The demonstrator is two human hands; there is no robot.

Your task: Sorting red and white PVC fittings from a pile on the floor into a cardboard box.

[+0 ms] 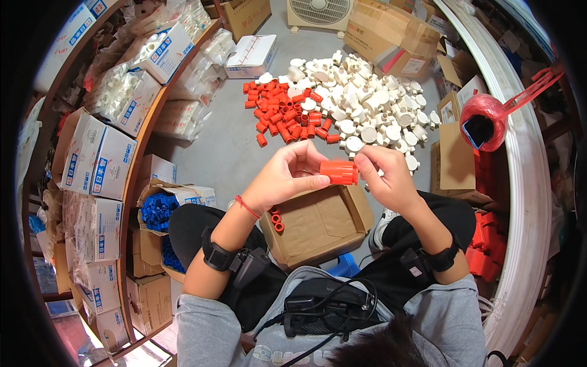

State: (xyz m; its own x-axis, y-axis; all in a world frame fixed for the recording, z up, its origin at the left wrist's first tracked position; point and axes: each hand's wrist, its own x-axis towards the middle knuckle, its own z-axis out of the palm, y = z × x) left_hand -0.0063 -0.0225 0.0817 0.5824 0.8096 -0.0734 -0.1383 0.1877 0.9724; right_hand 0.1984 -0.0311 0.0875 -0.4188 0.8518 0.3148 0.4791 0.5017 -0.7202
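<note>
Between my hands, above the far edge of an open cardboard box [321, 229], is a red plastic pipe fitting [338, 172]. My left hand [293, 172] grips its left end between thumb and fingers. The fingertips of my right hand [383, 174] are at its ribbed right end; whether they hold it or something small there, I cannot tell. Several small red fittings [278, 222] lie along the box's left side. Beyond the box, a pile of red pipe couplings [284, 114] touches a larger heap of white round junction boxes [369, 134] on the floor.
Shelves with white cartons [106, 158] stand at the left, above a carton of blue fittings [158, 212]. Red parts [484, 245] lie at the right by long white pipes [527, 183]. A fan [319, 13] and a large cardboard box [390, 34] stand at the back. A roll of red twine [484, 120] hangs right.
</note>
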